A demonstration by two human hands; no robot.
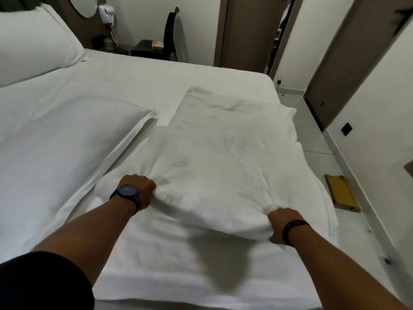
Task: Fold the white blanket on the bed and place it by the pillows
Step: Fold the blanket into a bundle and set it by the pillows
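Gripping the near folded edge of the white blanket (pixel 225 157), left hand (pixel 139 189) and right hand (pixel 282 224) are both closed on fabric. Blanket is spread mid-frame on the bed (pixel 138 79); pillows (pixel 60 139) are seen at left.

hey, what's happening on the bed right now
A person is folding a white blanket on the bed. The left hand and the right hand each grip the bunched near edge of the blanket, which already lies in a thick layered stack. One pillow lies just left of it, another sits at the head of the bed. The blanket has not yet been placed by the pillows.
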